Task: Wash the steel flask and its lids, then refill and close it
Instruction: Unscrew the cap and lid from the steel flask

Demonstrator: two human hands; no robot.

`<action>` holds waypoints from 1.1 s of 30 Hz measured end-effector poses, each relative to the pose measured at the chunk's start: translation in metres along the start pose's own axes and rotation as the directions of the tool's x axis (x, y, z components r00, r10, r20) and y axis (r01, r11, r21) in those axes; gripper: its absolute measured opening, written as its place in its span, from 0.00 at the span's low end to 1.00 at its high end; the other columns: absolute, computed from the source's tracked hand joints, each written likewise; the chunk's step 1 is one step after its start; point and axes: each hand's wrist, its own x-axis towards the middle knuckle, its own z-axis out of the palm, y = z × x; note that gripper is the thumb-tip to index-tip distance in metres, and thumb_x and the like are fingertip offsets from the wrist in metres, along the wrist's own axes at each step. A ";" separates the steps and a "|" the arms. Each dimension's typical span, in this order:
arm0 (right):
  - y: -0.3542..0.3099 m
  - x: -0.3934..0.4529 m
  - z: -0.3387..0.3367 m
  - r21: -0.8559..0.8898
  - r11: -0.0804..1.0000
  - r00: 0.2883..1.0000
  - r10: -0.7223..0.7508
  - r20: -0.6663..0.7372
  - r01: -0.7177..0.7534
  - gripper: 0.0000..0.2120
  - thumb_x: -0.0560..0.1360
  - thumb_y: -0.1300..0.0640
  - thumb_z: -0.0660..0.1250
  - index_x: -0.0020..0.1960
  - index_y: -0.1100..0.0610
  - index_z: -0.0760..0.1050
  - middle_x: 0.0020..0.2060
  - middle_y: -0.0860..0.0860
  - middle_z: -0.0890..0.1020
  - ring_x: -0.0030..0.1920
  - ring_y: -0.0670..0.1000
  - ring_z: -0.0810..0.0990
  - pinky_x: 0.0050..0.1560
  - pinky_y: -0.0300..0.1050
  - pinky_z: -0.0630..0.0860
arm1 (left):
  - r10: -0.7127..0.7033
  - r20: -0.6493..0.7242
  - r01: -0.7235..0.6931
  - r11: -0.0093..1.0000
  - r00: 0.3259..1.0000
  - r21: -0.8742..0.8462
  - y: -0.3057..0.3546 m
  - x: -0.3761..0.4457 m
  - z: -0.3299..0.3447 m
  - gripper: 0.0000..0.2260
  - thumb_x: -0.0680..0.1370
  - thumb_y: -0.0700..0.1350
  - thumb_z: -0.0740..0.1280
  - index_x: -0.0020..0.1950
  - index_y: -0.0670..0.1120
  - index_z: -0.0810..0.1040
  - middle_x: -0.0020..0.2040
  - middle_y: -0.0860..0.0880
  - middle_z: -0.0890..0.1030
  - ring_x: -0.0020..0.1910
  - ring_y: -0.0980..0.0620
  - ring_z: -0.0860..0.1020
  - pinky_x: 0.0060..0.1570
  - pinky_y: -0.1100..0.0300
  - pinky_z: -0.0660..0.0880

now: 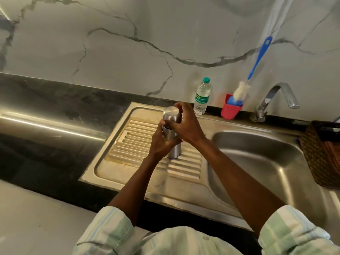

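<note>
A steel flask (pixel 174 151) stands upright on the ribbed drainboard (pixel 139 142) of the steel sink. My left hand (pixel 161 142) grips the flask's body around its middle. My right hand (pixel 181 124) curls round the steel outer lid (pixel 170 115) on top of the flask, thumb at the front and fingers behind. A dark gap shows between the lid's rim and the body. Any inner lid is hidden.
A plastic water bottle (pixel 202 96) stands behind the flask. To its right a red cup (pixel 230 111) holds a blue-handled bottle brush (pixel 254 69). The tap (pixel 276 100) overhangs the sink basin (pixel 257 162). A woven basket (pixel 323 153) sits at far right. Black counter (pixel 46 111) lies left.
</note>
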 end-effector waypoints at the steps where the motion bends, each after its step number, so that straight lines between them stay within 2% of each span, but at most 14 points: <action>1: 0.001 -0.001 0.004 0.022 1.000 1.000 0.018 -0.013 -0.018 0.40 0.61 0.31 0.73 0.62 0.56 0.69 0.56 0.51 0.74 0.55 0.50 0.75 0.55 0.48 0.78 | -0.002 -0.002 0.002 1.000 1.000 0.004 -0.001 0.002 -0.001 0.35 0.69 0.50 0.80 0.71 0.44 0.70 0.58 0.50 0.80 0.52 0.66 0.78 0.49 0.73 0.73; 3: -0.001 -0.003 0.011 0.063 0.997 0.999 0.043 -0.029 -0.041 0.41 0.60 0.31 0.73 0.62 0.56 0.69 0.56 0.51 0.74 0.55 0.51 0.76 0.55 0.47 0.78 | 0.014 -0.004 -0.014 1.000 1.000 0.020 0.000 0.006 -0.003 0.34 0.68 0.57 0.77 0.68 0.42 0.73 0.58 0.48 0.82 0.53 0.59 0.81 0.51 0.66 0.77; 5: -0.002 -0.004 0.017 0.106 0.993 0.996 0.064 -0.057 -0.057 0.41 0.59 0.34 0.76 0.62 0.56 0.68 0.56 0.52 0.75 0.55 0.51 0.76 0.54 0.42 0.77 | 0.042 0.022 -0.043 0.999 0.999 0.025 -0.003 0.010 -0.003 0.32 0.69 0.57 0.75 0.67 0.42 0.75 0.57 0.47 0.83 0.55 0.54 0.82 0.53 0.59 0.79; 8: -0.003 -0.005 0.024 0.156 0.986 0.983 0.092 -0.160 -0.067 0.38 0.60 0.41 0.81 0.59 0.57 0.68 0.53 0.53 0.75 0.52 0.50 0.76 0.49 0.34 0.74 | 0.079 0.038 -0.080 0.996 0.996 0.036 -0.002 0.014 -0.004 0.28 0.70 0.56 0.74 0.65 0.42 0.76 0.55 0.48 0.83 0.54 0.55 0.82 0.51 0.60 0.80; 11: -0.006 -0.004 0.024 0.133 0.988 0.970 0.105 -0.219 -0.077 0.35 0.60 0.42 0.81 0.57 0.57 0.70 0.51 0.52 0.76 0.49 0.47 0.75 0.45 0.28 0.71 | 0.081 0.039 -0.084 0.995 0.996 0.060 0.001 0.017 -0.004 0.28 0.69 0.56 0.74 0.64 0.44 0.77 0.53 0.49 0.84 0.52 0.56 0.83 0.50 0.59 0.80; 14: -0.006 0.000 0.018 0.041 0.995 0.968 0.095 -0.231 -0.087 0.32 0.62 0.43 0.81 0.57 0.58 0.72 0.51 0.50 0.76 0.49 0.46 0.74 0.43 0.22 0.66 | 0.044 0.040 -0.048 0.994 0.998 0.097 0.007 0.018 -0.006 0.26 0.66 0.60 0.72 0.59 0.47 0.79 0.48 0.53 0.84 0.46 0.63 0.82 0.44 0.68 0.77; 15: -0.006 0.000 0.016 0.018 0.996 0.970 0.089 -0.228 -0.087 0.32 0.62 0.43 0.81 0.58 0.58 0.73 0.51 0.51 0.77 0.50 0.46 0.74 0.43 0.22 0.65 | 0.031 0.039 -0.035 0.994 0.999 0.106 0.009 0.018 -0.006 0.26 0.65 0.61 0.72 0.58 0.48 0.79 0.47 0.53 0.84 0.45 0.62 0.82 0.43 0.67 0.77; 17: -0.007 -0.001 0.014 -0.014 0.997 0.974 0.076 -0.214 -0.081 0.32 0.63 0.43 0.80 0.59 0.59 0.74 0.53 0.52 0.78 0.51 0.46 0.74 0.45 0.21 0.64 | 0.013 0.032 -0.017 0.992 0.999 0.125 0.011 0.015 -0.007 0.28 0.64 0.63 0.71 0.57 0.47 0.80 0.45 0.52 0.84 0.45 0.54 0.83 0.42 0.60 0.79; 20: -0.012 -0.007 0.013 -0.042 0.996 0.979 0.066 -0.192 -0.076 0.32 0.65 0.45 0.79 0.62 0.59 0.74 0.55 0.54 0.78 0.54 0.49 0.76 0.49 0.26 0.66 | -0.004 0.021 0.000 0.985 1.000 0.172 0.014 0.012 -0.010 0.30 0.62 0.64 0.69 0.55 0.44 0.81 0.43 0.50 0.84 0.44 0.47 0.84 0.42 0.53 0.80; 23: -0.018 -0.010 0.009 -0.050 0.995 0.983 0.077 -0.169 -0.086 0.34 0.66 0.45 0.79 0.66 0.60 0.74 0.58 0.55 0.78 0.57 0.53 0.76 0.52 0.35 0.69 | 0.010 0.027 -0.015 0.979 1.000 0.203 0.022 0.008 -0.011 0.33 0.62 0.65 0.67 0.56 0.42 0.81 0.45 0.46 0.85 0.44 0.45 0.83 0.43 0.51 0.80; 28: -0.021 -0.010 0.000 -0.062 0.993 0.991 0.090 -0.094 -0.096 0.35 0.67 0.46 0.79 0.68 0.60 0.73 0.61 0.55 0.78 0.60 0.52 0.76 0.55 0.36 0.70 | 0.005 0.034 -0.012 0.974 0.999 0.227 0.029 0.006 -0.011 0.35 0.62 0.68 0.67 0.58 0.43 0.80 0.47 0.47 0.85 0.45 0.47 0.83 0.45 0.51 0.80; 31: -0.019 -0.010 -0.005 -0.073 0.994 0.996 0.077 -0.040 -0.080 0.34 0.67 0.46 0.79 0.67 0.60 0.73 0.60 0.55 0.79 0.58 0.53 0.78 0.57 0.43 0.76 | -0.024 0.046 0.013 0.974 0.999 0.226 0.023 0.007 -0.012 0.34 0.62 0.67 0.70 0.59 0.46 0.79 0.49 0.48 0.85 0.46 0.49 0.83 0.47 0.48 0.81; 33: -0.020 -0.009 -0.009 -0.084 0.992 0.996 0.090 -0.002 -0.089 0.35 0.68 0.47 0.78 0.69 0.59 0.72 0.63 0.56 0.78 0.60 0.54 0.77 0.60 0.48 0.76 | -0.045 0.045 0.034 0.973 0.998 0.227 0.022 0.007 -0.012 0.32 0.62 0.66 0.73 0.59 0.47 0.79 0.49 0.49 0.85 0.47 0.50 0.83 0.47 0.48 0.81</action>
